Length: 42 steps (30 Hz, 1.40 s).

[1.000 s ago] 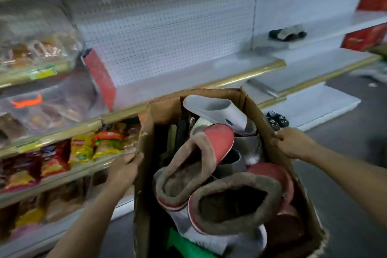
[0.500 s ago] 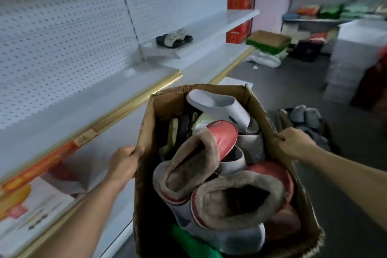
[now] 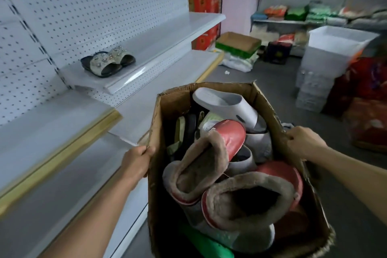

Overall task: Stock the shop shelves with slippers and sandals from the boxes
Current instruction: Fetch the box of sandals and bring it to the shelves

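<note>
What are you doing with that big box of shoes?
A person is carrying a cardboard box full of slippers, gripping its rim with the left hand on one side and the right hand on the other. Two red fur-lined slippers sit on top, with a white slide behind them. The white shelves beside the box are mostly bare, with one pair of jewelled sandals on display. Nothing from this box has been taken out yet.

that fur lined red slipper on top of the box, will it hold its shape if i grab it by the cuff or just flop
The red slipper probably flops: its fur cuff already sags and folds. It looks light for its bulk. Leaning loosely on the pile in the cardboard box, it should lift free easily.
</note>
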Motion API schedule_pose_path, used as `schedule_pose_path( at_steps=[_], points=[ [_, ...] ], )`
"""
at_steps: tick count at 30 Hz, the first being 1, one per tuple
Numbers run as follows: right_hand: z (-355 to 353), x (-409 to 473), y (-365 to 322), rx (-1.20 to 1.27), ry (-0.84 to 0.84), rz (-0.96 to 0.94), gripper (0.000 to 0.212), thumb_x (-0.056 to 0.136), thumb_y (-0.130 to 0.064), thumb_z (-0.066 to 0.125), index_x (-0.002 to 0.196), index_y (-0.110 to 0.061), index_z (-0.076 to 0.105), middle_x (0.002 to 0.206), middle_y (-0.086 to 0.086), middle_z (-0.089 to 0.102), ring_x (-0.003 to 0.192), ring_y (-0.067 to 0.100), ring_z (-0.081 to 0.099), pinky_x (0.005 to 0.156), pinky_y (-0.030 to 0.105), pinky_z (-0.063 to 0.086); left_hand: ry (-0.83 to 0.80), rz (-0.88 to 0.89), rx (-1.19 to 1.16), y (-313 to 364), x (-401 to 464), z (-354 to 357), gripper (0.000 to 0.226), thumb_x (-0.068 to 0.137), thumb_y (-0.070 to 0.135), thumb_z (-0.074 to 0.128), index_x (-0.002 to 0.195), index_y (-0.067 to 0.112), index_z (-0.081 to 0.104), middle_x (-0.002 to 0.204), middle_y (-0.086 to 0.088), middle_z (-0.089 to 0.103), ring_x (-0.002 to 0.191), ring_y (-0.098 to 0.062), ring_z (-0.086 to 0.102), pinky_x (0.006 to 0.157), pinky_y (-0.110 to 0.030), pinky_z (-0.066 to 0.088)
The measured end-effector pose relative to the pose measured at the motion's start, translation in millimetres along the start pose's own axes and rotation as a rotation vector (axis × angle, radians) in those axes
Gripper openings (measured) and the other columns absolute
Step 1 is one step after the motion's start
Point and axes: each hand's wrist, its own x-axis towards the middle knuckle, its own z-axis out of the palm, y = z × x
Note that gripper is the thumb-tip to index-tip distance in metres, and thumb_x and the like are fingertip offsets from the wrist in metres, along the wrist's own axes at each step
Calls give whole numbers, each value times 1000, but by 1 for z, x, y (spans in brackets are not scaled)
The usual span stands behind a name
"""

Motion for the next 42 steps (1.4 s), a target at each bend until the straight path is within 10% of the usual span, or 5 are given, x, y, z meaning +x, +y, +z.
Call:
schedule_pose_path(
  at_steps=[20,31,42],
  points=[
    [-44,420,35,73,44,303,24,87,-38,57,67,-26,60,75,8,61,69,28,59,60,29,42,-186,156,110,220,437,214,41,95,34,56,63,11,45,51,-11,46,38,-22,51,42,-22,38],
    [-65,687,103,129,18,348,22,87,-35,58,85,-18,72,85,13,66,73,28,58,64,28,41,-255,149,152,356,641,375,44,97,33,55,61,11,43,50,-9,45,43,-24,51,44,-22,37],
    [-55,910,149,135,21,435,34,91,-31,55,59,-21,49,79,12,59,74,31,56,62,31,39,-299,126,207,445,831,523,47,96,35,55,58,12,42,52,-5,47,51,-25,50,55,-31,44]
  ],
)
